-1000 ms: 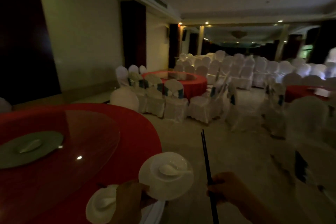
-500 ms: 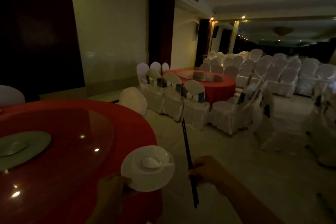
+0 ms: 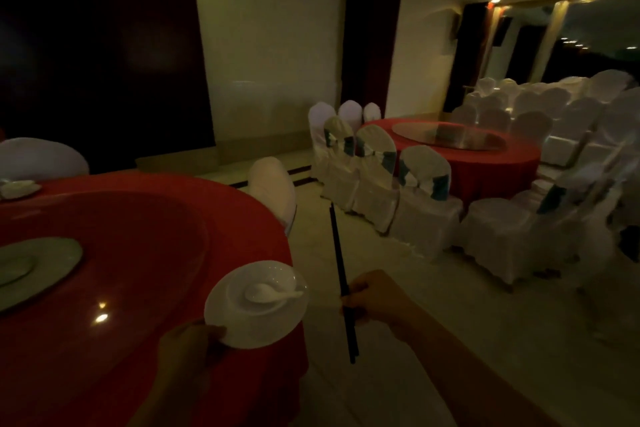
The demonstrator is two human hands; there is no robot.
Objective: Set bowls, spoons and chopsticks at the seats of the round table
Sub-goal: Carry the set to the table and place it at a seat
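Note:
My left hand point(image 3: 188, 345) pinches the near rim of a white saucer point(image 3: 239, 326) that carries a small white bowl point(image 3: 261, 282) with a white spoon point(image 3: 270, 293) lying in it. The set hovers over the right edge of the round red table point(image 3: 145, 253). My right hand point(image 3: 375, 298) grips a pair of black chopsticks point(image 3: 337, 253), pointing up and away, over the floor to the right of the table. Another white bowl set point(image 3: 19, 188) sits at the table's far left edge.
A glass turntable point(image 3: 114, 253) covers the table's middle, with a grey-green plate point(image 3: 38, 263) on it. White-covered chairs stand at the far edge point(image 3: 273, 189) and far left point(image 3: 41, 158). A second red table point(image 3: 485, 163) ringed by chairs lies ahead right.
The view has swung left and nearer the table. The saucer with bowl and spoon stays in my left hand, the chopsticks in my right. The bowl set seen low by my left wrist has left view.

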